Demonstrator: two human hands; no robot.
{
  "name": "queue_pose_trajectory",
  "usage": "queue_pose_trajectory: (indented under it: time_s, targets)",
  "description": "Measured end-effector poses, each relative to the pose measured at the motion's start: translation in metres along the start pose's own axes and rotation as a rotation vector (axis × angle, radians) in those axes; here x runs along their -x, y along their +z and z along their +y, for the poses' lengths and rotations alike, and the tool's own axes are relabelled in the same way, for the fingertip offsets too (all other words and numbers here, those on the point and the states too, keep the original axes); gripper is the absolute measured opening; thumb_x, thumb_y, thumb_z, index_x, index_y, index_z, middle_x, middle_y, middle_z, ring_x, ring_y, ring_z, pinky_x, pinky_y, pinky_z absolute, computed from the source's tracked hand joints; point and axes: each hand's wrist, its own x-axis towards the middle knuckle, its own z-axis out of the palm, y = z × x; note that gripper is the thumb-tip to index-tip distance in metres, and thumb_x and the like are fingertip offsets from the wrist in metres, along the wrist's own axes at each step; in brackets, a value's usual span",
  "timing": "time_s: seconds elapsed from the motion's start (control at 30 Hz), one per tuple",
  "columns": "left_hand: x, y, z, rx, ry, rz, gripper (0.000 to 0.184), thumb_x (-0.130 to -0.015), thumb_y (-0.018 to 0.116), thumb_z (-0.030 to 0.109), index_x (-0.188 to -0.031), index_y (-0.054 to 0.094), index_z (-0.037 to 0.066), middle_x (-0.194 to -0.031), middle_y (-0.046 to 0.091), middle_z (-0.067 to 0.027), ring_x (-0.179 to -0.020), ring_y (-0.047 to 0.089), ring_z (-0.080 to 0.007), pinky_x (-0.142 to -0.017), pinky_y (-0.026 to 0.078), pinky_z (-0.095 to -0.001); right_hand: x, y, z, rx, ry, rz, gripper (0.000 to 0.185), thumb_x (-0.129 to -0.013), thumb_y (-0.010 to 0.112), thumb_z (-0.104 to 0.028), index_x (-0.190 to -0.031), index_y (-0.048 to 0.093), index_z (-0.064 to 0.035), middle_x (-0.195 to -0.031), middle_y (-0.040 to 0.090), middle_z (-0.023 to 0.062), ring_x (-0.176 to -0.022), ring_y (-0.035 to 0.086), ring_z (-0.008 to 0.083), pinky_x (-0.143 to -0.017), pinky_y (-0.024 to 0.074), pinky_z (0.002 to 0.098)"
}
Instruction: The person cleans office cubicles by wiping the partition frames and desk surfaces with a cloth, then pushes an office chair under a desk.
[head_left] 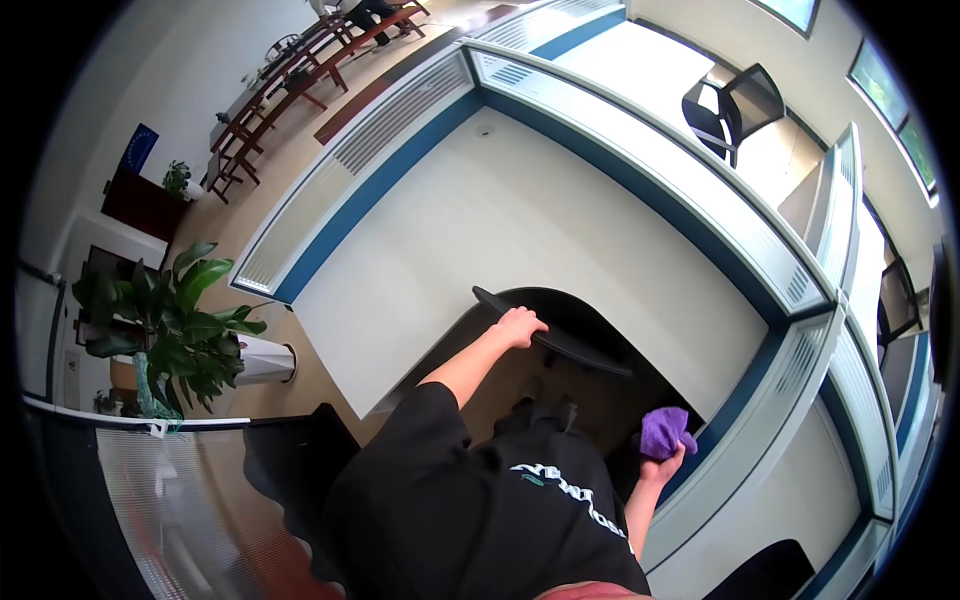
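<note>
My left hand (518, 327) is closed over the top edge of a black chair's backrest (580, 350), beside the curved front of the desk. Most of the chair lies in shadow, partly under the desktop. In my right hand (662, 467) is a crumpled purple cloth (665, 432), held near the blue-edged partition at the right. The white desktop (480, 215) spreads out in front of me.
Grey-white partitions (640, 110) border the desk at the back and both sides. A leafy potted plant (185, 320) stands at the left. Farther off are another black office chair (735, 110), wooden benches (330, 70) and a person (365, 15).
</note>
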Motion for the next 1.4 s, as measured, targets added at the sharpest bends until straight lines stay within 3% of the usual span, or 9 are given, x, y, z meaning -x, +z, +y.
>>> queue_pose_trajectory:
  time_s: [0.1, 0.2, 0.33, 0.43, 0.63, 0.8, 1.07, 1.17, 1.4]
  targets:
    - [0.008, -0.009, 0.068, 0.339, 0.135, 0.314, 0.077, -0.068, 0.079, 0.013, -0.141, 0.056, 0.019, -0.137, 0.055, -0.018, -0.131, 0.049, -0.0367, -0.11, 0.044, -0.0423, -0.006, 0.021, -0.02, 0.027, 0.038, -0.06, 0.048, -0.088, 0.061, -0.024, -0.133, 0.058, -0.0061, -0.13, 0.064, 0.0125, -0.121, 0.062, 0.0323, -0.106, 0.0491, 0.0496]
    - [0.014, -0.047, 0.16, 0.623, 0.416, 0.477, 0.074, -0.07, 0.081, 0.018, -0.139, 0.055, 0.008, -0.135, 0.055, -0.0162, -0.129, 0.051, -0.0341, -0.111, 0.042, -0.0424, 0.01, 0.071, -0.03, 0.05, 0.053, -0.115, 0.044, -0.091, 0.06, -0.024, -0.13, 0.059, -0.0029, -0.129, 0.066, 0.0147, -0.121, 0.062, 0.0332, -0.105, 0.0496, 0.0513]
    - [0.02, -0.078, 0.256, 0.738, 0.414, 0.562, 0.083, -0.071, 0.089, 0.022, -0.143, 0.049, 0.009, -0.137, 0.053, -0.015, -0.128, 0.052, -0.0322, -0.108, 0.044, -0.0415, -0.023, 0.064, -0.051, -0.139, 0.132, -0.181, 0.037, -0.092, 0.06, -0.023, -0.122, 0.063, -0.0016, -0.121, 0.07, 0.0132, -0.112, 0.067, 0.0281, -0.105, 0.0507, 0.0451]
    - [0.004, -0.065, 0.292, 0.971, 0.336, 0.413, 0.09, -0.069, 0.093, 0.028, -0.144, 0.047, 0.009, -0.132, 0.054, -0.0104, -0.123, 0.054, -0.0259, -0.102, 0.047, -0.0422, -0.017, 0.098, -0.081, -0.118, 0.11, -0.138, 0.039, -0.092, 0.059, -0.023, -0.124, 0.062, -0.0009, -0.122, 0.069, 0.0139, -0.113, 0.066, 0.0291, -0.105, 0.0503, 0.0461]
    - [-0.027, -0.049, 0.293, 1.234, 0.374, -0.062, 0.102, -0.071, 0.093, 0.026, -0.151, 0.033, 0.012, -0.133, 0.053, -0.0147, -0.124, 0.054, -0.0268, -0.104, 0.047, -0.0441, -0.024, 0.129, -0.076, -0.061, 0.018, -0.234, 0.052, -0.09, 0.058, -0.024, -0.136, 0.054, 0.0003, -0.13, 0.064, 0.0171, -0.121, 0.062, 0.0339, -0.109, 0.0473, 0.0505]
    - [-0.079, -0.057, 0.301, 1.471, 0.534, -0.245, 0.109, -0.075, 0.091, 0.023, -0.159, 0.021, 0.011, -0.137, 0.052, -0.0155, -0.127, 0.054, -0.027, -0.107, 0.047, -0.0434, -0.042, 0.127, -0.087, 0.015, 0.02, -0.236, 0.057, -0.091, 0.058, -0.026, -0.141, 0.049, 0.0006, -0.139, 0.058, 0.0186, -0.127, 0.057, 0.0357, -0.112, 0.0438, 0.0521]
    - [-0.151, -0.077, 0.293, 1.48, 0.471, -0.24, 0.107, -0.074, 0.092, 0.022, -0.157, 0.025, 0.007, -0.143, 0.051, -0.0173, -0.132, 0.051, -0.0277, -0.111, 0.042, -0.0416, -0.083, 0.146, -0.086, 0.078, -0.02, -0.205, 0.057, -0.09, 0.064, -0.022, -0.141, 0.048, -0.0006, -0.136, 0.06, 0.0168, -0.125, 0.059, 0.0326, -0.111, 0.0448, 0.0494]
    - [-0.163, -0.064, 0.289, 1.557, 0.565, -0.054, 0.108, -0.071, 0.091, 0.017, -0.157, 0.026, 0.008, -0.145, 0.051, -0.0167, -0.135, 0.048, -0.0274, -0.115, 0.038, -0.0414, -0.088, 0.118, -0.072, 0.132, -0.005, -0.19, 0.056, -0.092, 0.067, -0.02, -0.142, 0.048, -0.0036, -0.137, 0.059, 0.0142, -0.125, 0.058, 0.0291, -0.113, 0.0429, 0.0473]
    - [-0.154, -0.076, 0.284, 1.562, 0.477, -0.179, 0.116, -0.069, 0.093, 0.019, -0.159, 0.02, 0.01, -0.144, 0.048, -0.0155, -0.13, 0.051, -0.0252, -0.11, 0.043, -0.0394, -0.08, 0.122, -0.093, 0.124, 0.045, -0.228, 0.056, -0.094, 0.067, -0.024, -0.143, 0.048, -0.0044, -0.14, 0.058, 0.0143, -0.129, 0.055, 0.0301, -0.115, 0.0394, 0.0487]
